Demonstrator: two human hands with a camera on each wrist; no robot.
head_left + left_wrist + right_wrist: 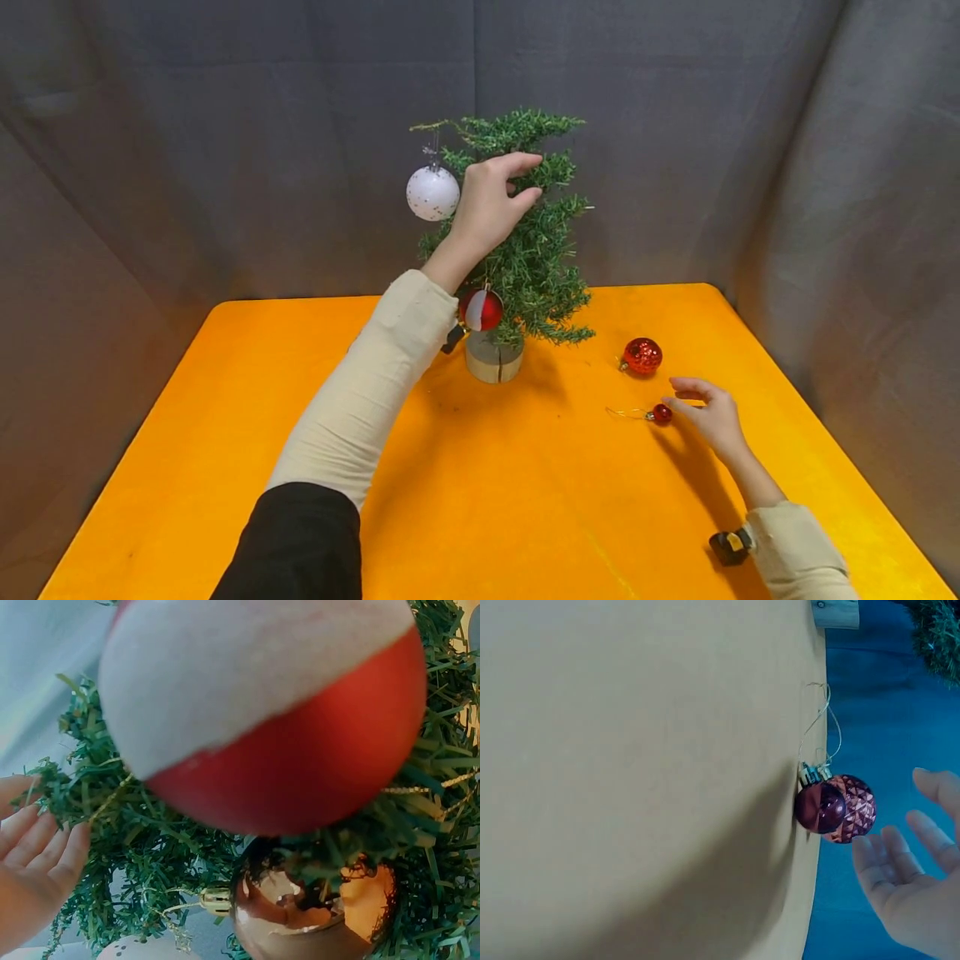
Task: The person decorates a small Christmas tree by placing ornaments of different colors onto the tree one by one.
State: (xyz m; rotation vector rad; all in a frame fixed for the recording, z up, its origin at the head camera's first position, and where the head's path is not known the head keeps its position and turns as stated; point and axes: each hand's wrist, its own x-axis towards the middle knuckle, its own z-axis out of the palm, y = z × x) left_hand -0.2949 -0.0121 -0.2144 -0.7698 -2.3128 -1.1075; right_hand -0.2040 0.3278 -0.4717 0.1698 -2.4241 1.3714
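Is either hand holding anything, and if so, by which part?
Nothing is held: the left hand is open at the tree, the right hand open beside the small red bauble.

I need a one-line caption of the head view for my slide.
Left hand at the tree, right hand near the smaller red ball on the orange table.

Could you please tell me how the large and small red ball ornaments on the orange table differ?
The large faceted red ball ornament is clearly bigger than the small smooth red ball ornament. The large ball's surface is patterned, while the small ball's is plain and glossy. The small ball lies nearer the right hand; the large ball sits farther back. Both are red and rest on the orange table.
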